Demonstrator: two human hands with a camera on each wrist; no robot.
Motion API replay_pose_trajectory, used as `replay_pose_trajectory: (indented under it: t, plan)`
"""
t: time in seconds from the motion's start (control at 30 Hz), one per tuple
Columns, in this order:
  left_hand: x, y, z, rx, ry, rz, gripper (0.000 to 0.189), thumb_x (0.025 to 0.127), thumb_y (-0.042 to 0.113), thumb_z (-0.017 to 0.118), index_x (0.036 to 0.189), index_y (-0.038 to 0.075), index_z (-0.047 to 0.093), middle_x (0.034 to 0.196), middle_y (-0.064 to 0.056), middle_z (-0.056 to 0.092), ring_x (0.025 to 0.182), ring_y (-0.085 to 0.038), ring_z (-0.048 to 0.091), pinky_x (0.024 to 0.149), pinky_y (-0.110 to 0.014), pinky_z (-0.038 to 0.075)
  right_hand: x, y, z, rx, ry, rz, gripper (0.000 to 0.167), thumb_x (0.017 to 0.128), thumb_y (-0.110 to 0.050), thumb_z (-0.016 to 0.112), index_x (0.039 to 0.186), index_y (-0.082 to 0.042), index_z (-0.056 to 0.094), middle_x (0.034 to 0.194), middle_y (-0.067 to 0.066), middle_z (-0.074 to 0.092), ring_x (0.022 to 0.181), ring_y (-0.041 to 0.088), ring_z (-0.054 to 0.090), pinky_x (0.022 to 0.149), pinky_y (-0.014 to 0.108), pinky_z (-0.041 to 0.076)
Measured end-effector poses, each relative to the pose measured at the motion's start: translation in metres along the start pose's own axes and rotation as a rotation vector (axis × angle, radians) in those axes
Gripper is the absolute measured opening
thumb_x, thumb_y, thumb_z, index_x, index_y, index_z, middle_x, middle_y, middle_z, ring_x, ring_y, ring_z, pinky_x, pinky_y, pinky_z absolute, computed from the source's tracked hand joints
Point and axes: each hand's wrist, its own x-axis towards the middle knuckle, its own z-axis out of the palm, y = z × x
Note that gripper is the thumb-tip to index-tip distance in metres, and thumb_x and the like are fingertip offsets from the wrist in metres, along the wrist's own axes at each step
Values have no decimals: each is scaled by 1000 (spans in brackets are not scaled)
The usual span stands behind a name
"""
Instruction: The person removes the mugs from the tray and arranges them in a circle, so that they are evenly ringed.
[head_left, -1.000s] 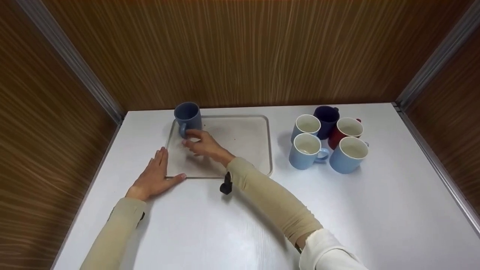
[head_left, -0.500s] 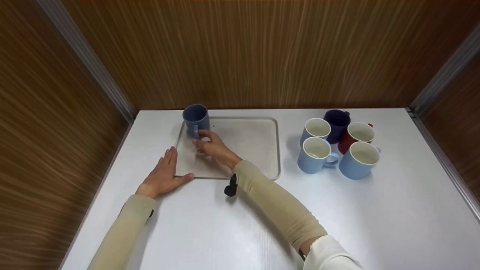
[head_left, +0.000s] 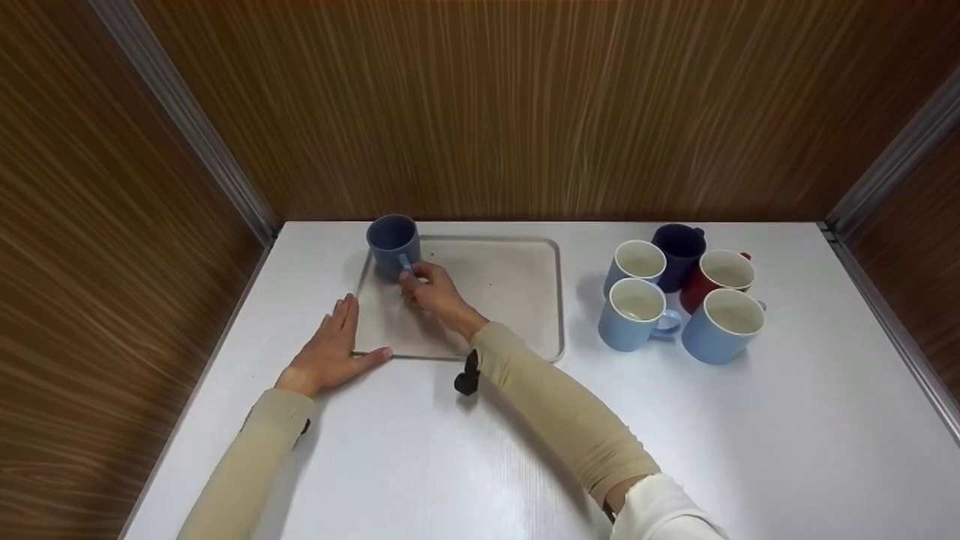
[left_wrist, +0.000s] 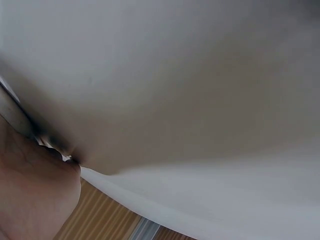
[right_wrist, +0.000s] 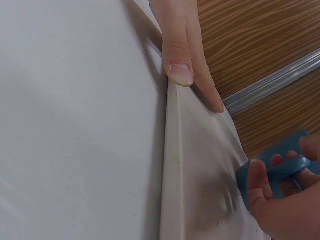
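A blue-grey mug [head_left: 393,241] stands upright on the far left corner of a pale tray [head_left: 517,300]. My right hand [head_left: 437,291] pinches the mug's handle, which points toward the front right. In the right wrist view, fingers of the right hand [right_wrist: 287,200] are curled at the handle of the mug [right_wrist: 276,172]. Flat at the tray's near left corner lies my left hand [head_left: 328,351]. Its fingers are straight along the left rim and its thumb touches the front rim. Only skin of the left hand [left_wrist: 37,185] and blurred white surface show in the left wrist view.
Right of the tray, several mugs stand close together on the white table [head_left: 420,450]: light blue mugs [head_left: 626,326], a dark blue mug [head_left: 679,259] and a red mug [head_left: 699,292]. A wood-grain panel [head_left: 480,112] rises behind the table, with side panels at left and right.
The mug has turned, its handle swinging from the front left toward the front right. My right hand has closed on the handle. The left hand stays at the tray's corner while the head view shifts.
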Motion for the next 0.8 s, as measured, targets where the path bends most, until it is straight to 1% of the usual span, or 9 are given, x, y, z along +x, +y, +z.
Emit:
replay_pose_trajectory:
  t: [0.07, 0.17, 0.27, 0.4, 0.53, 0.63, 0.8]
  plan:
    - [0, 0, 0, 2, 0, -4, 129, 93, 87, 51, 169, -3, -1, 179, -23, -5, 166, -42, -1, 135, -59, 10, 0, 1, -1, -16, 11, -25, 22, 112, -13, 56, 113, 6, 67, 115, 28, 67, 96, 32, 64, 95, 55, 56]
    - [0, -1, 0, 4, -6, -15, 129, 92, 87, 51, 170, -2, -2, 179, -22, -5, 167, -41, -2, 135, -59, 10, -1, 2, -1, -61, 20, -57, 28, 113, -14, 54, 114, 10, 69, 118, 34, 69, 99, 38, 68, 96, 57, 58]
    - [-1, -3, 1, 4, -10, -23, 129, 92, 87, 51, 170, -1, -2, 179, -21, -6, 167, -41, -2, 135, -59, 10, -1, 4, -1, -94, 23, -61, 29, 113, -14, 55, 114, 11, 70, 116, 30, 71, 104, 40, 71, 98, 56, 60]
    - [-5, -6, 1, 9, 4, -21, 128, 93, 86, 51, 169, -3, -1, 179, -24, -4, 166, -43, -1, 135, -59, 10, -3, 5, -1, -94, 8, -65, 28, 113, -14, 56, 112, 9, 71, 116, 29, 72, 109, 44, 71, 99, 55, 61]
    - [-6, -4, 2, 12, 8, -16, 128, 93, 86, 50, 169, -4, -1, 178, -25, -3, 166, -44, 0, 135, -58, 10, -8, 4, -10, -87, -3, -60, 26, 112, -14, 56, 111, 6, 72, 112, 26, 73, 113, 49, 69, 100, 56, 60]
    - [-3, -2, 2, 3, 3, -21, 129, 92, 88, 50, 170, -1, -1, 179, -24, -3, 166, -44, 0, 134, -59, 11, -11, 1, -19, -96, -5, -66, 25, 112, -14, 57, 111, 5, 73, 110, 22, 73, 113, 47, 70, 102, 57, 59]
    - [-1, -3, 0, 1, -4, -22, 129, 92, 87, 51, 170, 0, -2, 179, -23, -5, 166, -43, -1, 134, -59, 11, -18, -12, -30, -73, -39, -90, 25, 111, -11, 57, 112, 9, 72, 112, 28, 73, 113, 49, 69, 106, 59, 56]
